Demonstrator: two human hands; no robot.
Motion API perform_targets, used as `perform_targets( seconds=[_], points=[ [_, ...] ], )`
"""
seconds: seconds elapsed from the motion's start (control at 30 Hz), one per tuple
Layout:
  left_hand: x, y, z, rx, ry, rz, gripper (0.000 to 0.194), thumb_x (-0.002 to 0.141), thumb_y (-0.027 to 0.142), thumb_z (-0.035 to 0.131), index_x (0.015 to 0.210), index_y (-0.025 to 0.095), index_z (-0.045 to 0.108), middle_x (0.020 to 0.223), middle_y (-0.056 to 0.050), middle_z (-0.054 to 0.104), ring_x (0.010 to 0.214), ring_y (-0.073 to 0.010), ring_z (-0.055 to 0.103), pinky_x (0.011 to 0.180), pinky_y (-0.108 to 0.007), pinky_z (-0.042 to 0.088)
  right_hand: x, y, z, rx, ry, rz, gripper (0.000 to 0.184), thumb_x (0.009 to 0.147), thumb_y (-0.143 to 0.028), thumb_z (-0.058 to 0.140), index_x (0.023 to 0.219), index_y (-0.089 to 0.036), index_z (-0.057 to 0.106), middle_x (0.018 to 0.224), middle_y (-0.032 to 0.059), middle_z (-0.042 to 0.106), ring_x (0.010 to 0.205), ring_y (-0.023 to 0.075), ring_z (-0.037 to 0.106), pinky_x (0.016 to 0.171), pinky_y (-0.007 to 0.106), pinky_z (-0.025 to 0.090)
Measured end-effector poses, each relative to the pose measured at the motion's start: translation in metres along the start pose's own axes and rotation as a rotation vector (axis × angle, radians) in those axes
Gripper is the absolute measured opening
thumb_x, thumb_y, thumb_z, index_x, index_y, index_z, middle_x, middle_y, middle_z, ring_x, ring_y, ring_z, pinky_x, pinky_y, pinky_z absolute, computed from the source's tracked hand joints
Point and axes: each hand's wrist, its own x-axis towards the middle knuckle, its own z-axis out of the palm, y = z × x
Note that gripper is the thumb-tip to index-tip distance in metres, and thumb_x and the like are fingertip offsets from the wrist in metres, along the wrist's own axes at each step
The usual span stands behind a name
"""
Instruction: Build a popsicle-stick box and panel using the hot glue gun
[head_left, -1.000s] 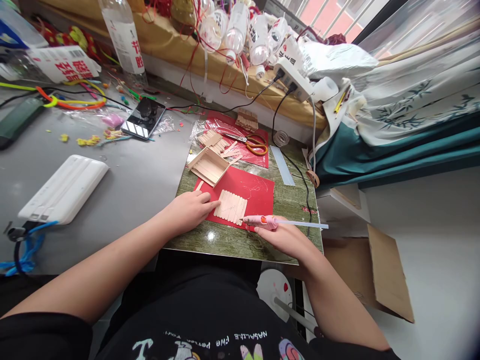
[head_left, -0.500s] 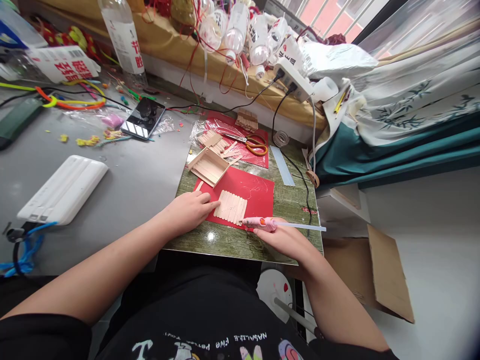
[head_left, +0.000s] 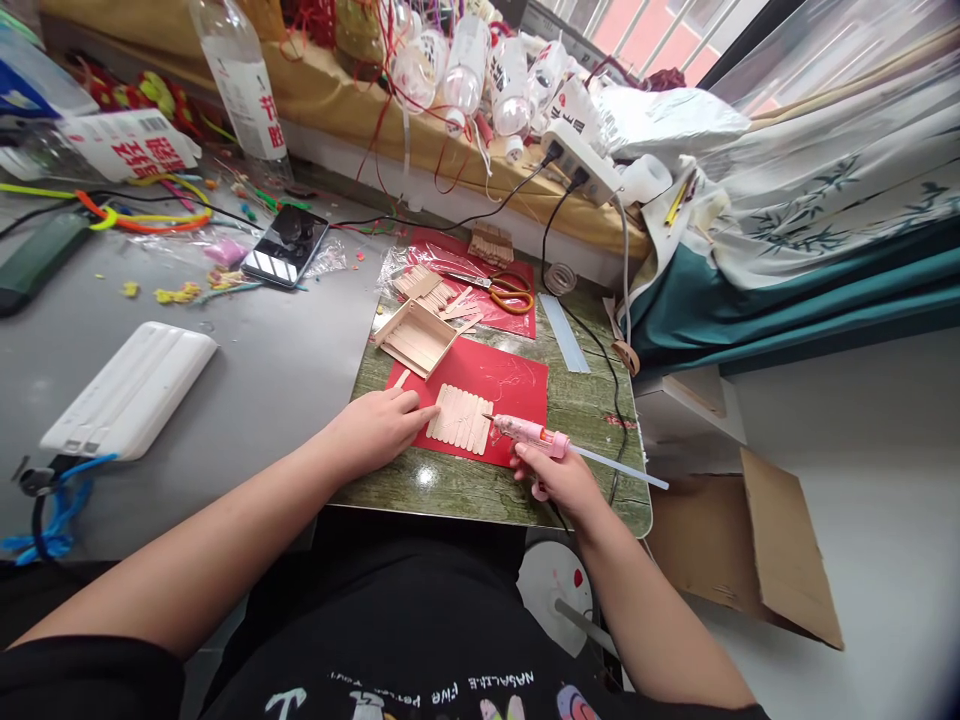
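A flat panel of craft sticks point(head_left: 460, 420), set side by side, lies on a red sheet point(head_left: 517, 380). My left hand point(head_left: 386, 425) rests at the sheet's left edge, index finger stretched out to the panel's left side, holding nothing that I can see. In my right hand point(head_left: 559, 475) is a pink glue gun point(head_left: 534, 434), a long glue stick coming out of its back. Its nozzle is at the panel's right edge; whether it touches cannot be made out. Just behind the panel stands a shallow open box made of craft sticks point(head_left: 427, 335).
Scissors point(head_left: 504, 285) and loose craft sticks point(head_left: 424, 285) lie behind the box. A black cable point(head_left: 600, 345) runs down the board's right side, near pale glue sticks point(head_left: 564, 335). Further left are a phone point(head_left: 286, 245) and a white power bank point(head_left: 131, 385). Bottles line the sill.
My right hand has turned and drawn back a little, lifting the glue gun so its nozzle points further up the panel's right edge. My left hand stays at the panel.
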Motion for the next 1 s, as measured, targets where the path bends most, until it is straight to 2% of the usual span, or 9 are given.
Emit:
perform_targets(
  seconds=[0.07, 0.17, 0.23, 0.33, 0.57, 0.8, 0.9, 1.0],
  points=[
    [0.000, 0.001, -0.001, -0.038, 0.034, -0.012, 0.029, 0.105, 0.022, 0.049, 0.129, 0.018, 0.065, 0.101, -0.009, 0.067, 0.091, -0.0218, 0.064, 0.078, -0.035, 0.051, 0.007, 0.011, 0.009, 0.113, 0.031, -0.064, 0.046, 0.086, -0.050, 0.078, 0.119, -0.019, 0.076, 0.107, 0.0122, 0.080, 0.089, 0.0270, 0.078, 0.043, 0.022, 0.046],
    [0.001, 0.002, -0.003, -0.082, 0.067, -0.005, 0.021, 0.106, 0.022, 0.048, 0.114, 0.018, 0.067, 0.099, -0.008, 0.070, 0.091, -0.0216, 0.064, 0.078, -0.035, 0.051, 0.017, 0.020, 0.018, 0.260, 0.048, -0.168, 0.041, 0.087, -0.046, 0.078, 0.119, -0.020, 0.077, 0.115, 0.0127, 0.080, 0.107, 0.0311, 0.078, 0.072, 0.034, 0.064],
    [0.002, 0.002, -0.005, -0.096, 0.071, 0.021, 0.019, 0.106, 0.020, 0.048, 0.109, 0.019, 0.066, 0.098, -0.007, 0.071, 0.089, -0.0215, 0.063, 0.079, -0.035, 0.052, 0.022, 0.022, 0.022, 0.319, 0.032, -0.197, 0.039, 0.087, -0.044, 0.079, 0.118, -0.020, 0.078, 0.114, 0.0120, 0.081, 0.109, 0.0304, 0.078, 0.093, 0.042, 0.064],
    [0.004, 0.002, -0.006, -0.120, 0.068, 0.061, 0.019, 0.104, 0.016, 0.049, 0.111, 0.020, 0.066, 0.104, -0.007, 0.074, 0.090, -0.0212, 0.062, 0.082, -0.036, 0.052, 0.025, 0.024, 0.025, 0.355, -0.011, -0.205, 0.039, 0.088, -0.044, 0.079, 0.118, -0.020, 0.078, 0.116, 0.0118, 0.081, 0.111, 0.0310, 0.077, 0.104, 0.047, 0.060],
    [0.005, 0.001, -0.005, -0.157, 0.062, 0.071, 0.021, 0.103, 0.015, 0.051, 0.115, 0.020, 0.068, 0.110, -0.007, 0.076, 0.092, -0.0216, 0.064, 0.083, -0.036, 0.052, 0.026, 0.025, 0.025, 0.375, -0.027, -0.224, 0.039, 0.086, -0.047, 0.081, 0.116, -0.022, 0.079, 0.117, 0.0103, 0.081, 0.113, 0.0324, 0.076, 0.106, 0.051, 0.060],
    [0.007, 0.001, -0.008, -0.174, 0.073, 0.069, 0.023, 0.105, 0.016, 0.048, 0.115, 0.019, 0.068, 0.109, -0.008, 0.076, 0.092, -0.0210, 0.065, 0.083, -0.036, 0.054, 0.026, 0.025, 0.027, 0.404, -0.042, -0.236, 0.039, 0.086, -0.048, 0.081, 0.115, -0.021, 0.078, 0.117, 0.0107, 0.079, 0.109, 0.0291, 0.076, 0.100, 0.046, 0.062],
    [0.007, 0.001, -0.009, -0.193, 0.072, 0.062, 0.023, 0.105, 0.017, 0.048, 0.115, 0.019, 0.069, 0.108, -0.007, 0.076, 0.093, -0.0209, 0.065, 0.083, -0.036, 0.054, 0.023, 0.024, 0.026, 0.330, -0.009, -0.202, 0.039, 0.086, -0.051, 0.079, 0.109, -0.020, 0.077, 0.106, 0.0101, 0.079, 0.094, 0.0247, 0.077, 0.089, 0.041, 0.063],
    [0.006, 0.001, -0.010, -0.210, 0.077, 0.059, 0.022, 0.105, 0.018, 0.049, 0.114, 0.020, 0.069, 0.110, -0.008, 0.075, 0.095, -0.0208, 0.066, 0.085, -0.036, 0.054, 0.019, 0.018, 0.022, 0.207, 0.019, -0.094, 0.042, 0.084, -0.057, 0.079, 0.100, -0.018, 0.076, 0.084, 0.0068, 0.075, 0.070, 0.0189, 0.070, 0.065, 0.031, 0.059]
  ],
)
